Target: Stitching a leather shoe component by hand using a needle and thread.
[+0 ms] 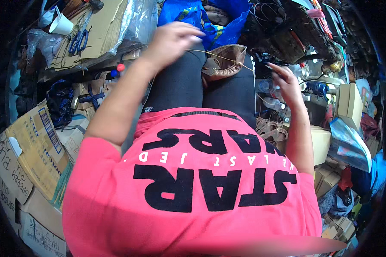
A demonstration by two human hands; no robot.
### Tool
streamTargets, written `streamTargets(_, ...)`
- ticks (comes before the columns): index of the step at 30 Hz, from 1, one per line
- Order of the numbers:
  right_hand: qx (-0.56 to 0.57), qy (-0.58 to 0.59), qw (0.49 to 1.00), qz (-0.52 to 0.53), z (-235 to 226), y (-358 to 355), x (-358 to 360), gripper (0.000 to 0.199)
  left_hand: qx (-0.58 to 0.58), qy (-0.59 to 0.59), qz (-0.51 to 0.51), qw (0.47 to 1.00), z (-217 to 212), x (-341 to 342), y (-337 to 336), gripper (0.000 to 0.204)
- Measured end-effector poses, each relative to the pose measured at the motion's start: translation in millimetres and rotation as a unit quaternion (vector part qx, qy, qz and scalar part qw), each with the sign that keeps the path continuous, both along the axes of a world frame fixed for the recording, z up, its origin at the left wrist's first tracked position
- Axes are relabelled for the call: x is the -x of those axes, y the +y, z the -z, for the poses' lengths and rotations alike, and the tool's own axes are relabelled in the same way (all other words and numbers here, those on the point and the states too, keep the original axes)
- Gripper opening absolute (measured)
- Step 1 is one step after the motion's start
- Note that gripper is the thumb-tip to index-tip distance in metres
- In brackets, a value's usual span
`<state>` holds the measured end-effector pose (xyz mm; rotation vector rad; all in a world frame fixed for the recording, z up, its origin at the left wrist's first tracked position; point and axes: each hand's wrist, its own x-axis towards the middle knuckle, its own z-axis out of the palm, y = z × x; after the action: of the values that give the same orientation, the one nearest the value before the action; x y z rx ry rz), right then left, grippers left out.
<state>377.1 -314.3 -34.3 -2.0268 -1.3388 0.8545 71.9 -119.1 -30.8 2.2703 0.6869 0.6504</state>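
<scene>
A brown leather shoe upper (pixel 227 64) with a puckered, stitched edge rests between my thighs, near the knees. Tan thread (pixel 216 54) crosses it and stretches out to both sides. Above my left thigh, my left hand (pixel 171 45) is closed, its fingertips smeared by motion; the thread leads up to it. My right hand (pixel 286 83) is held out to the right of the knee, with fingers pinched together at the thread's other side. Whether a needle is in either hand is too small to tell.
A blue bag (pixel 225 32) stands just beyond my knees. At the far left are blue-handled scissors (pixel 78 41), a white cup (pixel 61 24) and cardboard sheets (pixel 105 36). Boxes (pixel 38 132) fill the left side. Plastic bottles (pixel 272 103) and more boxes crowd the right.
</scene>
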Motion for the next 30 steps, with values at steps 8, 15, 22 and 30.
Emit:
streamTargets(8, -0.094, -0.062, 0.982, -0.152, -6, 56, 31, 0.015, 0.066, 0.137, 0.172, 0.973, 4, -96, -14, 0.028)
streamTargets(15, -0.07, -0.052, 0.98, -0.179, -7, 60, 36, 0.013, 0.186, 0.16, 0.202, 0.948, 16, -103, -7, 0.025)
streamTargets(22, -0.135, -0.007, 0.983, -0.128, 7, 39, 50, 0.016, 0.359, 0.104, 0.248, 0.894, 29, -99, -4, 0.025)
streamTargets(30, -0.123, -0.123, 0.975, -0.136, -6, 28, 63, 0.018, 0.327, 0.146, 0.314, 0.879, 33, -100, -2, 0.032)
